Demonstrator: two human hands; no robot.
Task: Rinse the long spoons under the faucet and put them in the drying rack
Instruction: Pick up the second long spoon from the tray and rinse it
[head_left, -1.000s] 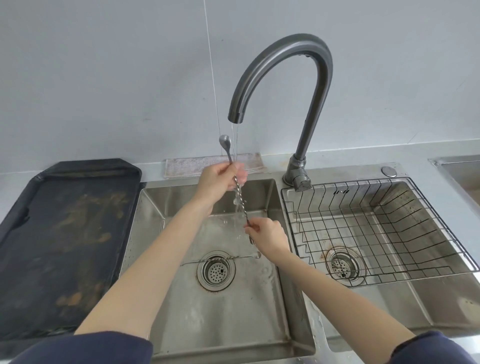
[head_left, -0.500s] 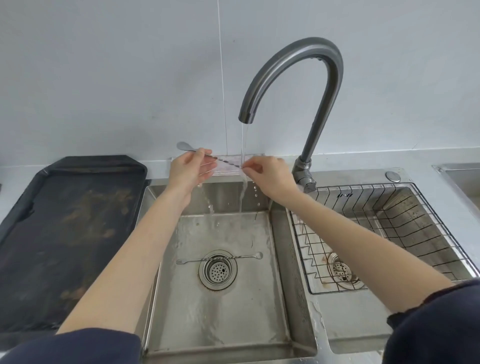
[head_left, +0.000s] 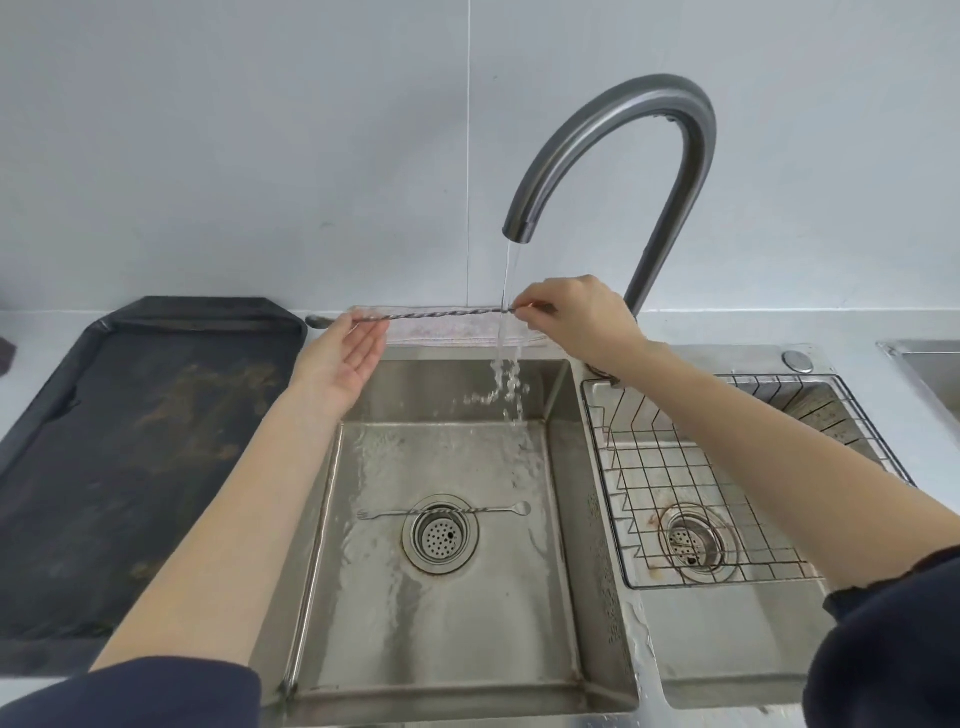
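Observation:
A long twisted-handle spoon (head_left: 441, 315) is held level under the running faucet (head_left: 613, 130), and the water stream hits it near its right end. My right hand (head_left: 582, 322) pinches that right end. My left hand (head_left: 340, 358) is flat with its palm showing, and the spoon's left part lies along its fingertips, the bowl poking out to the left. A second long spoon (head_left: 498, 509) lies on the bottom of the left sink (head_left: 441, 623) across the drain. The wire drying rack (head_left: 727, 467) sits in the right sink and holds nothing.
A black, stained tray (head_left: 130, 441) covers the counter to the left. A folded cloth (head_left: 441, 335) lies behind the left sink. Another steel basin's edge (head_left: 930, 364) shows at far right. Water runs down the left sink floor.
The spoon went from upright to level under the stream. My hands have moved apart along it, and my left hand has opened flat where it gripped before.

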